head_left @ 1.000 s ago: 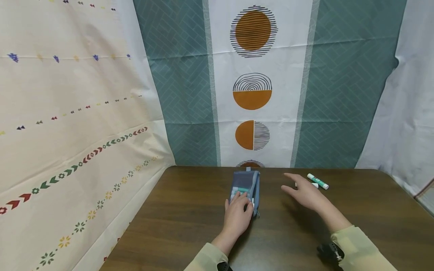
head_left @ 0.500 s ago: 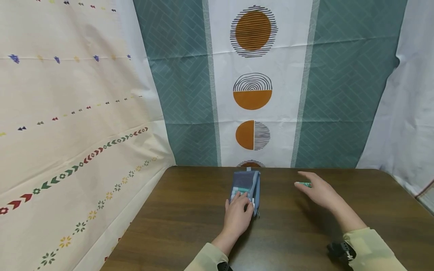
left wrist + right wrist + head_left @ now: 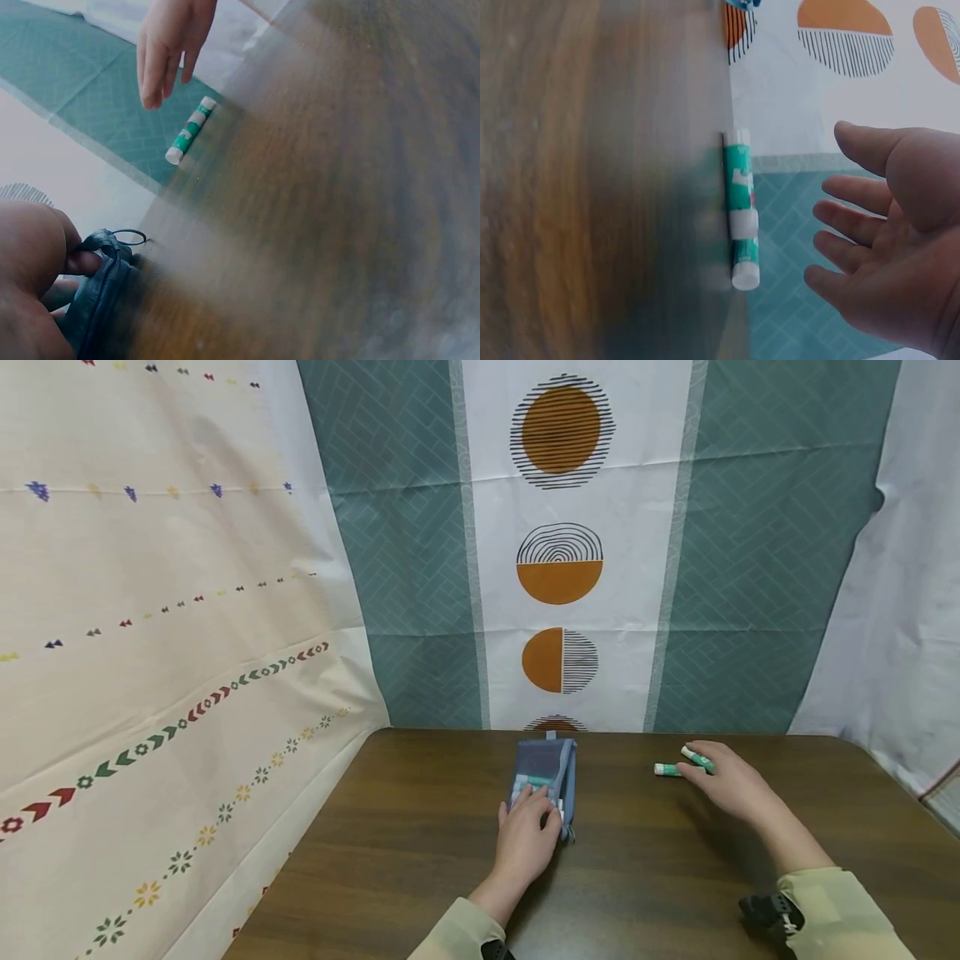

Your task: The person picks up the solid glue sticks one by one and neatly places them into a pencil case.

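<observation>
My left hand grips the near end of a blue-grey zip pencil case on the table. In the left wrist view, thumb and fingers close round the case beside its zip pull. White-and-green items show through the case's window. To the right lie two green-and-white glue sticks, one pointing left and one slanting. My right hand is over them, overlapping both in the head view. Seen from the right wrist, its fingers are spread, holding nothing, apart from the glue sticks.
The brown wooden table ends at a hanging cloth with orange circles and green panels. A patterned cream cloth hangs along the left side, a white one on the right.
The right hand has moved right, away from the pencil case and over the glue sticks. The left hand and the pencil case stay in place.
</observation>
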Demonstrator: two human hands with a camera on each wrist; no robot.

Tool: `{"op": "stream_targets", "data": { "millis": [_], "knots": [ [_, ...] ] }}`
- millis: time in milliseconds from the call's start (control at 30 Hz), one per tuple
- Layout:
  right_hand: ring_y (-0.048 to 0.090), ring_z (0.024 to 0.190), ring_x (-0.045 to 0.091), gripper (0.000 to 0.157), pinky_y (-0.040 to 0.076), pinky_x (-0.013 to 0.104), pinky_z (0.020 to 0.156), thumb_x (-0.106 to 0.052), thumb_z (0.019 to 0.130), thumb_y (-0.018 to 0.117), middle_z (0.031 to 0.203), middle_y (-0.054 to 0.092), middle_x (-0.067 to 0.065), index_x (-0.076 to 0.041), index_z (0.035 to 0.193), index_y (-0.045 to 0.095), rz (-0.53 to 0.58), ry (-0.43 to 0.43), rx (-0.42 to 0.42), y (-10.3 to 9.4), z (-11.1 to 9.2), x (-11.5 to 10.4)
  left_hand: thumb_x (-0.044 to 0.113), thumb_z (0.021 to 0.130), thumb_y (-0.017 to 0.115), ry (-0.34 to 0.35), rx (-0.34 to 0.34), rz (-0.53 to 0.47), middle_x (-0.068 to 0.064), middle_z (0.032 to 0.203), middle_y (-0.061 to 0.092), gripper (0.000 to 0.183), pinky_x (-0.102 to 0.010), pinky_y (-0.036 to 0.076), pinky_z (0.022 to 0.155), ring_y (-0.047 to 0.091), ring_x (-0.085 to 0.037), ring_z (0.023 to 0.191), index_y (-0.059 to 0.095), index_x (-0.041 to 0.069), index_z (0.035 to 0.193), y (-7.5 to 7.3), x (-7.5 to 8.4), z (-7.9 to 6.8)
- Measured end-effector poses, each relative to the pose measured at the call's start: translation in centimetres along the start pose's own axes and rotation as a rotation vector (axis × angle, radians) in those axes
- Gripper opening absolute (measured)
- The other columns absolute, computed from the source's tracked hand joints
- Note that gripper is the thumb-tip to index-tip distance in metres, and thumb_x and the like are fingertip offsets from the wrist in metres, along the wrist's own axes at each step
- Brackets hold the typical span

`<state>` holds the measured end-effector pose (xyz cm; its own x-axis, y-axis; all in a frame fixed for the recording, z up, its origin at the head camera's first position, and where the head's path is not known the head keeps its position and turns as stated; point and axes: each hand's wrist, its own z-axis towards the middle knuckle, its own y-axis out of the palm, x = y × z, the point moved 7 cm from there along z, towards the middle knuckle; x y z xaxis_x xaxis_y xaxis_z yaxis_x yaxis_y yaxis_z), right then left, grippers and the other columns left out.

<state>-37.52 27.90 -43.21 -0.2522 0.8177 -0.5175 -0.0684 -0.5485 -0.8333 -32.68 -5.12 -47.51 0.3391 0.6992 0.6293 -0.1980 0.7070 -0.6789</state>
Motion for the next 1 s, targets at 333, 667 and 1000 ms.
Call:
{"op": "stream_targets", "data": {
  "millis": [333,667,1000],
  "knots": [
    [0.037,0.144,0.066,0.071,0.037,0.08,0.108,-0.042,0.114,0.06,0.158,0.04,0.044,0.014,0.156,0.046,-0.006,0.016,0.007,-0.7,-0.4,2.0,0.015,0.105,0.066,0.008,0.006,0.004,-0.01,0.149,0.069,0.025,-0.084,0.024,0.118,0.053,-0.037,0.151,0.071,0.018,0.08,-0.1,0.0,-0.1],
    [0.037,0.142,0.069,0.069,0.037,0.081,0.107,-0.039,0.116,0.055,0.156,0.038,0.048,0.018,0.154,0.045,-0.013,0.078,-0.013,-1.0,-0.6,4.7,0.015,0.106,0.066,0.005,-0.008,-0.002,-0.01,0.151,0.068,0.024,-0.083,0.024,0.119,0.052,-0.038,0.152,0.071,0.017,0.082,0.1,-0.2,0.0],
    [0.041,0.14,0.07,0.071,0.04,0.08,0.106,-0.041,0.116,0.053,0.154,0.041,0.05,0.02,0.152,0.045,0.008,0.119,-0.015,-0.8,-0.6,6.8,0.015,0.105,0.066,0.015,0.006,0.001,-0.01,0.149,0.07,0.025,-0.084,0.025,0.118,0.053,-0.038,0.151,0.071,0.017,0.081,-0.1,-0.1,0.0]
  ]
}}
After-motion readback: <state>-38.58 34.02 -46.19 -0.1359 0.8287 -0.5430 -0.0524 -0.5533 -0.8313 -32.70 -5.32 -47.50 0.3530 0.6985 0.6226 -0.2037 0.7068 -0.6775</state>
